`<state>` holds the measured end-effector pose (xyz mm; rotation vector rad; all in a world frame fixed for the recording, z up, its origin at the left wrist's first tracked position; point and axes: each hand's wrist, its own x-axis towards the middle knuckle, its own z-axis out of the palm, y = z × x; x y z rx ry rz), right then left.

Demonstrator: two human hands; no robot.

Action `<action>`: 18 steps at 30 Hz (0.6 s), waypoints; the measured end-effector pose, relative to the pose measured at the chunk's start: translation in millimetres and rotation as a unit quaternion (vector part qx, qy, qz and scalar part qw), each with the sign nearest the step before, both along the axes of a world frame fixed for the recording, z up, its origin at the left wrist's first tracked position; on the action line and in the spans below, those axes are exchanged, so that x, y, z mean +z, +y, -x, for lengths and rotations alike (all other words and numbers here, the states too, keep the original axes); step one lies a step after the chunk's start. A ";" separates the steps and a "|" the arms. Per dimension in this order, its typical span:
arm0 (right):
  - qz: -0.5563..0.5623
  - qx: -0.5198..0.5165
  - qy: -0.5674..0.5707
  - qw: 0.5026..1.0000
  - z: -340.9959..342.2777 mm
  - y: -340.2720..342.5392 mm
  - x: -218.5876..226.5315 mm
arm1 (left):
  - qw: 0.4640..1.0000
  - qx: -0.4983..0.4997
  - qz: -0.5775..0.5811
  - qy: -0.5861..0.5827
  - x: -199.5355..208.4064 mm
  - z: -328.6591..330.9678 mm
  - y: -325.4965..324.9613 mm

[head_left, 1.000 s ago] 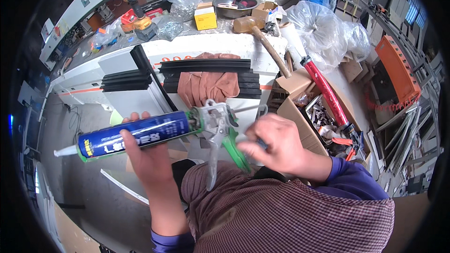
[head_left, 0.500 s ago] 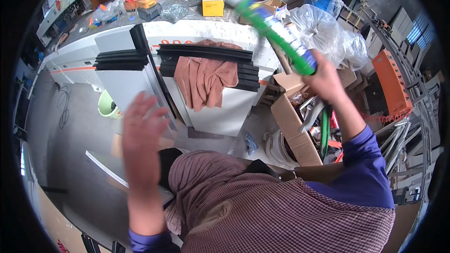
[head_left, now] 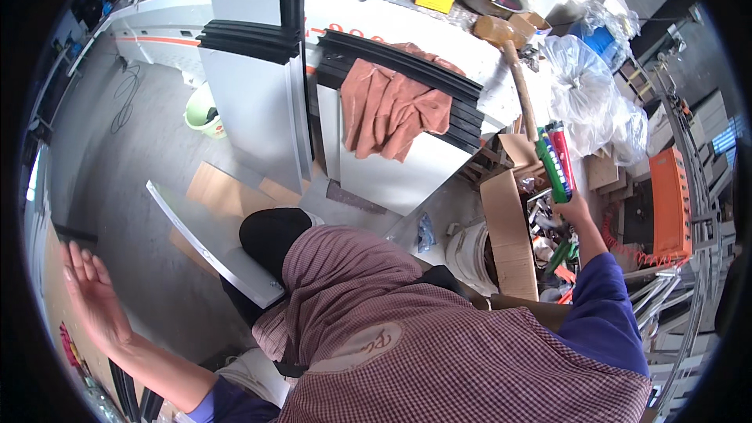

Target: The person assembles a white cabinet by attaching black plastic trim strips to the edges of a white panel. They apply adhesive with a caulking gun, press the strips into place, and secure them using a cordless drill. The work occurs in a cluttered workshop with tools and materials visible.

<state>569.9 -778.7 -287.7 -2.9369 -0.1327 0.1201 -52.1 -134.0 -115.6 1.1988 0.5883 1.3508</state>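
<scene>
My right hand (head_left: 576, 210) is closed round the lower end of a green cartridge tube (head_left: 554, 166) with a blue and white label. A red tube (head_left: 562, 155) stands right beside it; whether my hand touches that one too I cannot tell. Both are over the cardboard box (head_left: 511, 223), which holds mixed tools and parts. My left hand (head_left: 95, 298) is stretched out to the far left, fingers extended, palm bare. By my knee a white panel (head_left: 211, 239) leans at a slant.
White panels (head_left: 254, 102) with black edge strips stand ahead, a pinkish-brown cloth (head_left: 395, 110) draped over one group. A wooden-handled mallet (head_left: 518, 82) leans on the bench edge. Also around are a white bucket (head_left: 470, 258), a pale green bucket (head_left: 205, 112) and plastic bags (head_left: 580, 86).
My right hand has brought the green tube down and right to the cardboard box, beside the red tube. My left hand has swung out to the far left. The view has shifted.
</scene>
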 end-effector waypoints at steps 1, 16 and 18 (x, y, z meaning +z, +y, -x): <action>0.044 0.009 0.021 0.999 3.6 7.0 -3.0 | 0.999 0.034 0.023 0.010 -11.7 12.1 -2.3; -0.005 0.454 -0.073 0.888 66.6 297.3 88.3 | 0.952 0.188 0.240 0.016 -197.6 26.4 -112.3; -0.093 0.512 -0.105 0.848 46.8 349.4 95.1 | 0.943 0.198 0.267 0.028 -211.0 10.0 -133.8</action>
